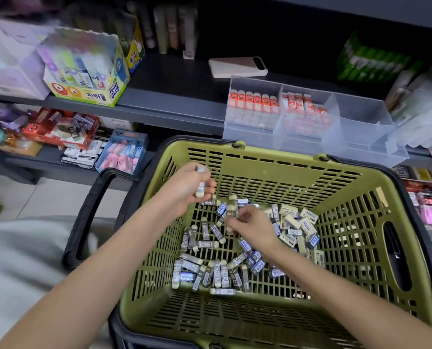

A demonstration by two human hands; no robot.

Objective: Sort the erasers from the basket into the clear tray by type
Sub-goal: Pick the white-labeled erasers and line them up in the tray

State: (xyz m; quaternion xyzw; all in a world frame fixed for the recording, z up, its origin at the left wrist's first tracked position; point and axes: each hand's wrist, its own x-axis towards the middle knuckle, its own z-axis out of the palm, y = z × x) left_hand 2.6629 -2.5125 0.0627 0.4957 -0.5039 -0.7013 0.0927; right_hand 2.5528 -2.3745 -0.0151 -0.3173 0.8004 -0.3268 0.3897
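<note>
In the left hand (184, 190), raised over the far-left corner of the basket, a small bunch of grey-sleeved erasers (200, 188), fingers curled round them. In the right hand (251, 224), lower and down over the pile, one more grey-sleeved eraser (233, 210), pinched between thumb and fingertips. Across the floor of the green basket (260, 153), loose erasers in a jumble: grey 2B sleeves (211, 272) mostly left and front, blue sleeves (256, 263) mixed in near centre, cream blocks (299, 224) bunched to the right. Just behind the basket, on the grey shelf (174, 104), the clear tray (308, 139), split into compartments: left one packed with upright orange-faced erasers (254, 99), middle one with red-and-white erasers (303, 107) (print too blurred to read). Behind the tray, flat on the shelf, a white phone (237, 68); far left, a box marked POWER GLUE (88, 81).
</note>
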